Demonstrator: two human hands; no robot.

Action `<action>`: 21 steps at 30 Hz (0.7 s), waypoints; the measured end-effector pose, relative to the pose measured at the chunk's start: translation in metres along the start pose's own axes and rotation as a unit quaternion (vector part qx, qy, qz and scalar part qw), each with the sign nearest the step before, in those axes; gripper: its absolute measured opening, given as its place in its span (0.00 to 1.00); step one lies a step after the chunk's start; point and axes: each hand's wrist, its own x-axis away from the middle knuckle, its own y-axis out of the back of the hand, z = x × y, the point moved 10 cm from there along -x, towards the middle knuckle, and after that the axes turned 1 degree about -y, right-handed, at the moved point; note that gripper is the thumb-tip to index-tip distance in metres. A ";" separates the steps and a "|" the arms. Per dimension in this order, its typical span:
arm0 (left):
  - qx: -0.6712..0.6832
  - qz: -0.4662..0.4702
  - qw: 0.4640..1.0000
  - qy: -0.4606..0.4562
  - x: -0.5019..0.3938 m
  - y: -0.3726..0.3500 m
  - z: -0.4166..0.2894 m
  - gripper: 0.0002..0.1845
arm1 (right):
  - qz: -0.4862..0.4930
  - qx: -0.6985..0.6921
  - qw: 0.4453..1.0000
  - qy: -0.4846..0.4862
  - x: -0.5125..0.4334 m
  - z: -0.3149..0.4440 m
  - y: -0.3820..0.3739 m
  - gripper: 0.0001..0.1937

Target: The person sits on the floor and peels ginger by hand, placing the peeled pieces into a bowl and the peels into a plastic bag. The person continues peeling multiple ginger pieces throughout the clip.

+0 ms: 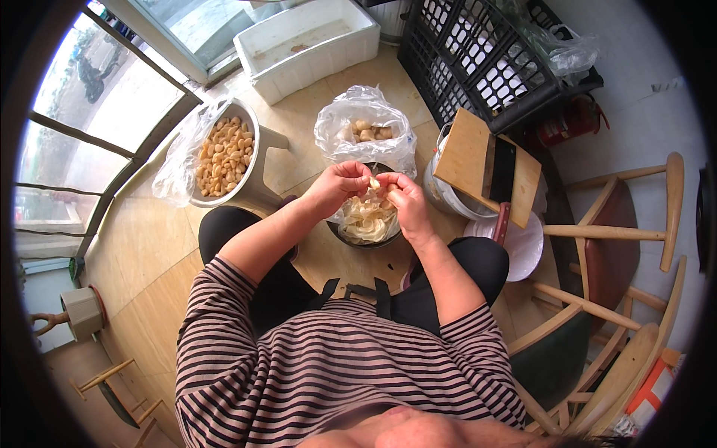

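Observation:
My left hand (pixel 346 186) and my right hand (pixel 408 203) meet over a dark round container (pixel 374 244) lined with clear plastic. Pale papery garlic skins (pixel 364 221) lie heaped inside it. A garlic clove (pixel 374 183) with loose skin sits at my left fingertips. My right fingers pinch close beside it and curl around more garlic (pixel 391 197), partly hidden by the hand. Beyond the container, an open clear plastic bag (pixel 336 131) holds unpeeled garlic (pixel 367 133). To the left, peeled garlic cloves (pixel 225 157) fill a plastic-lined upturned stool (pixel 255 173).
A white foam box (pixel 313 67) stands at the back beside a black plastic crate (pixel 476 67). On the right, a wooden board (pixel 465 157) and a cleaver (pixel 500 185) rest over a white bucket (pixel 442 187), near a white basin (pixel 529 252). Wooden chairs (pixel 610 235) crowd the right wall.

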 end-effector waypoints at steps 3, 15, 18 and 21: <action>0.061 -0.025 0.998 0.012 -0.001 0.004 0.000 0.04 | -0.009 0.014 0.999 0.051 0.003 0.014 -0.002 0.12; -0.177 -0.089 0.980 -0.010 0.004 0.008 -0.003 0.12 | -0.032 0.061 0.988 0.139 0.006 0.032 -0.004 0.04; -0.185 -0.065 0.978 -0.075 0.006 -0.001 -0.018 0.08 | -0.047 0.050 0.989 0.132 0.006 0.030 -0.003 0.04; -0.228 -0.056 0.970 -0.066 0.005 -0.002 -0.019 0.06 | -0.054 0.047 0.990 0.121 0.006 0.028 -0.002 0.04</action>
